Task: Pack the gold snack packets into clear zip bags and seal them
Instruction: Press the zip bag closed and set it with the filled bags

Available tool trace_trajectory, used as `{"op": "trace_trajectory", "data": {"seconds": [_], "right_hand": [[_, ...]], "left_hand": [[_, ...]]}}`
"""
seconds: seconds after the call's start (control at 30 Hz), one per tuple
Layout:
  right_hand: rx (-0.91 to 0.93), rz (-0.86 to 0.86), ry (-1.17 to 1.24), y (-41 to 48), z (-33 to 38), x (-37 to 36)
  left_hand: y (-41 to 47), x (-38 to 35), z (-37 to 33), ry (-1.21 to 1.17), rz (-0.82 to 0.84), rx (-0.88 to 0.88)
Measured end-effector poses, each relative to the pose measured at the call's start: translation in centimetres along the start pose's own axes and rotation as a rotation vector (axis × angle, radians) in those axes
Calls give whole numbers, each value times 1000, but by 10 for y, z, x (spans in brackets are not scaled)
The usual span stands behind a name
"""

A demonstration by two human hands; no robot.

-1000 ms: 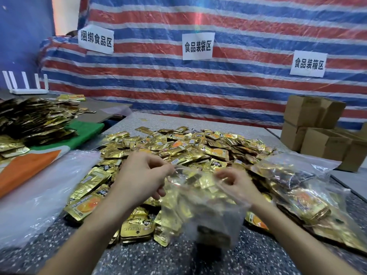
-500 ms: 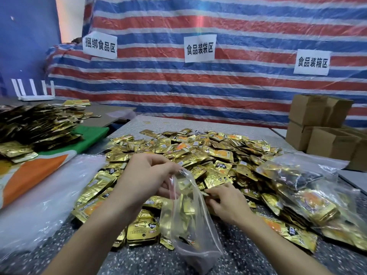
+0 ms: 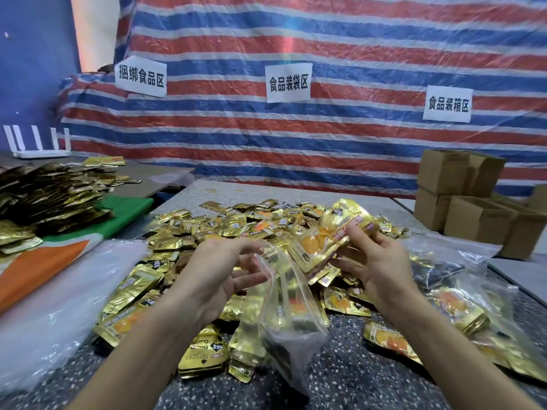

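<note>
A big heap of gold snack packets point(image 3: 225, 229) covers the speckled table point(image 3: 346, 371) in front of me. My left hand point(image 3: 216, 273) pinches the rim of a clear zip bag point(image 3: 290, 318), which hangs open below it, apparently without packets inside. My right hand point(image 3: 376, 261) grips a small bunch of gold packets point(image 3: 328, 238), raised just above and to the right of the bag's mouth. Several filled clear bags point(image 3: 453, 294) lie to the right of my right hand.
Brown cardboard boxes point(image 3: 473, 214) stand at the back right. A second pile of gold packets point(image 3: 50, 196) rests on a green and orange cloth point(image 3: 124, 208) at the left. Clear plastic sheeting point(image 3: 53, 294) lies at the near left. A striped tarp with paper signs point(image 3: 288, 82) hangs behind.
My right hand left the bag's rim, reached into the heap and rose with a bunch of gold packets. My left hand kept hold of the bag, which now hangs open.
</note>
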State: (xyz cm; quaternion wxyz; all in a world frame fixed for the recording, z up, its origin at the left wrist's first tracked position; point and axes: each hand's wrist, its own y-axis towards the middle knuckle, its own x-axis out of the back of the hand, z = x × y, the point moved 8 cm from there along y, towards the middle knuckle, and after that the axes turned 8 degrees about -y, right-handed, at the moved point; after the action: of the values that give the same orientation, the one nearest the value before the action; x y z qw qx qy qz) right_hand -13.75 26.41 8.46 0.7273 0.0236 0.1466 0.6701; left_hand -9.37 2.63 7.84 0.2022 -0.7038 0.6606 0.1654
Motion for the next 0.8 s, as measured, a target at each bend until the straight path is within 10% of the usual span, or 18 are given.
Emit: {"op": "trace_trajectory", "data": {"seconds": [0.33,0.6,0.8], "right_hand": [[6,252,312,-37,43,-36],[374,-17,-386,-51,65,-16],[352,343,-758,-66,52,-54]], "left_hand": [[1,-3,2,-3,-75,9],[-6,-9,-9,202,-20,-79],[-6,-20,-14,261,-57,-151]]}}
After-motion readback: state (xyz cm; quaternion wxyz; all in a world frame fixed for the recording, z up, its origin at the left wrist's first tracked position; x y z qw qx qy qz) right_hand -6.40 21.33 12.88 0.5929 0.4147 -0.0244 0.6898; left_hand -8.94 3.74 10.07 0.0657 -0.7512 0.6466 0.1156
